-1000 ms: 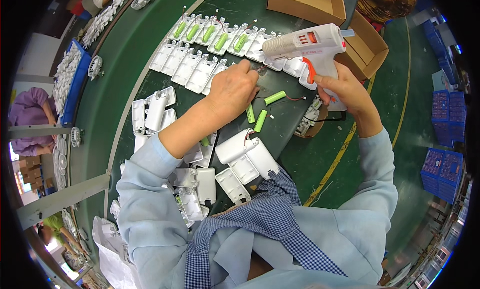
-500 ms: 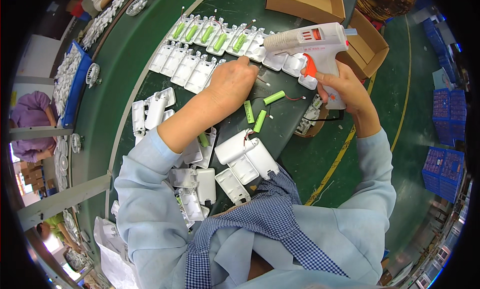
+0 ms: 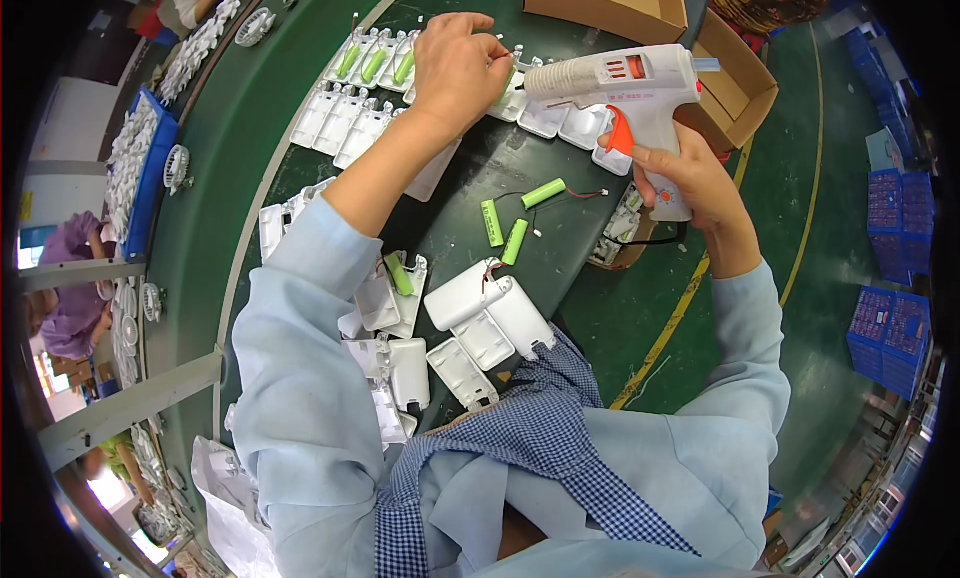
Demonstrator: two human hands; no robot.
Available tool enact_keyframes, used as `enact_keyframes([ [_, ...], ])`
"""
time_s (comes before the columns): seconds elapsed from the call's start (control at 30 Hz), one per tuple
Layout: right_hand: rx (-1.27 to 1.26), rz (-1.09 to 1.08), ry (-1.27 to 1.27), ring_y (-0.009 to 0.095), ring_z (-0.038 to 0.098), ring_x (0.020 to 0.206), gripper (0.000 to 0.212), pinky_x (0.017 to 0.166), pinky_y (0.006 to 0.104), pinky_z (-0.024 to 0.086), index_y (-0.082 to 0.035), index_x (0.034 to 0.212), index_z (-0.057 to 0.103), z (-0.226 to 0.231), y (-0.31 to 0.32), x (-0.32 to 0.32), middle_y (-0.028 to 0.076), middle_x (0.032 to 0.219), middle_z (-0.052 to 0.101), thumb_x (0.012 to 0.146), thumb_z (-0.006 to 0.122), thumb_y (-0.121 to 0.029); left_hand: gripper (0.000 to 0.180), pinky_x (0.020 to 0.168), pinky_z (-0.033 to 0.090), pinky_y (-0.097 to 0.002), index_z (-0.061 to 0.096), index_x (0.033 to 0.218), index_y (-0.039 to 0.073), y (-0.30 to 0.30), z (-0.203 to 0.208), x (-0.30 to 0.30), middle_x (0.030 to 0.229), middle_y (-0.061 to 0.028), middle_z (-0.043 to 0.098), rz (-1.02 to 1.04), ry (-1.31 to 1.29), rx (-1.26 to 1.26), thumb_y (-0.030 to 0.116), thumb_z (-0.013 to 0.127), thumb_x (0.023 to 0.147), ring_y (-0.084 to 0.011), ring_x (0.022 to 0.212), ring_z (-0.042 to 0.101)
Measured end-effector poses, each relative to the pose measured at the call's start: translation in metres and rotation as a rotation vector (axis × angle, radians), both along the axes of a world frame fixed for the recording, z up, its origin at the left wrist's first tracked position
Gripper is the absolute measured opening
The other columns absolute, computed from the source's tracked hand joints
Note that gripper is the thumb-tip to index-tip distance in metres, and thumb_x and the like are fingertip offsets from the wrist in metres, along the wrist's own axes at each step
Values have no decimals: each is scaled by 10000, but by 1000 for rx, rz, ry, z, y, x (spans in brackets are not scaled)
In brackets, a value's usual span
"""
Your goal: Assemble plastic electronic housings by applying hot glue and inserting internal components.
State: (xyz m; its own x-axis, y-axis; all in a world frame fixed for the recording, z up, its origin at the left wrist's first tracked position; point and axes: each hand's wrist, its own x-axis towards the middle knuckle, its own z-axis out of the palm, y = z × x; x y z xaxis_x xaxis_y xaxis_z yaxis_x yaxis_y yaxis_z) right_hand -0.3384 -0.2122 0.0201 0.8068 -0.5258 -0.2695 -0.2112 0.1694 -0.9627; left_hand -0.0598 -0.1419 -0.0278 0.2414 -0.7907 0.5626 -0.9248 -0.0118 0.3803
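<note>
Green tabletop (image 3: 455,213) stretches beneath the work, and your left hand (image 3: 460,70) is up over the far row of white cases (image 3: 540,121), fingers bent together; whether they pinch anything, I cannot tell. Your right hand (image 3: 695,178) wraps the grip of the white glue gun (image 3: 650,93) at the tabletop's right edge, three loose green batteries (image 3: 515,242) lying near that edge.

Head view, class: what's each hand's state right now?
Left hand: curled; whether holding anything cannot be told.
Right hand: closed, holding the hot glue gun.

Red print (image 3: 652,77) on the glue gun (image 3: 652,108) is illegible.
</note>
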Motion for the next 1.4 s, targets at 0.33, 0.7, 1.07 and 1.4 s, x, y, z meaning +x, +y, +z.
enact_keyframes([
  [0.33, -10, -11, -3, 102, 543, 494, 411, 493, 233, 432, 20, 1108, 533, -5, -3, -5, 53, 649, 585, 840, 681, -255, 72, 1050, 253, -639, 725, 734, 152, -11, -20, -11, 1326, -55, 552, 94, -266, 72, 218, 755, 733, -298, 1336, 391],
  [0.7, 1, -39, -34, 89, 518, 517, 369, 499, 234, 405, 24, 1087, 546, -4, -1, -1, 38, 671, 577, 842, 651, -232, 92, 975, 380, -510, 699, 814, 108, 19, 4, -15, 1091, -79, 637, -24, -178, -134, 179, 720, 760, -300, 1123, 535],
  [1.07, -38, -4, 0, 82, 482, 474, 356, 469, 231, 405, 13, 1084, 521, -1, 1, 17, 39, 639, 542, 862, 636, -242, 161, 677, 463, -392, 634, 819, 82, 81, 16, -77, 795, -66, 562, -392, -97, 291, 191, 733, 755, -266, 809, 573],
  [1.4, -18, -11, 14, 83, 482, 485, 309, 459, 237, 390, 3, 1057, 520, -1, 1, 3, 42, 668, 551, 868, 632, -214, 208, 726, 492, -398, 616, 890, 50, 70, 7, -85, 826, -109, 631, -395, -110, 394, 126, 714, 723, -278, 845, 620],
])
